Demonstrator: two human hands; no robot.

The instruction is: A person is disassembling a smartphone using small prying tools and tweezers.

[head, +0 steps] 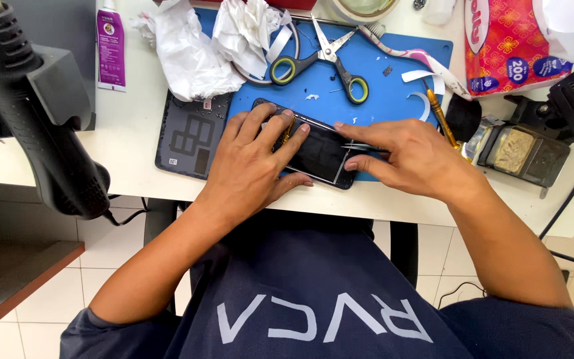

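Smartphone (317, 151), dark, flat under both hands, long axis running from left hand toward right. Left hand (255, 159): fingers spread, pressing the near end. Right hand (403, 156): pinching thin metal tweezers (361, 147) against the far end.

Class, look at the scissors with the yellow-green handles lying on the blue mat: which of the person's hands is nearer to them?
Left. The left hand presses on the phone just below the scissors; the right hand lies farther off, down and to the right.
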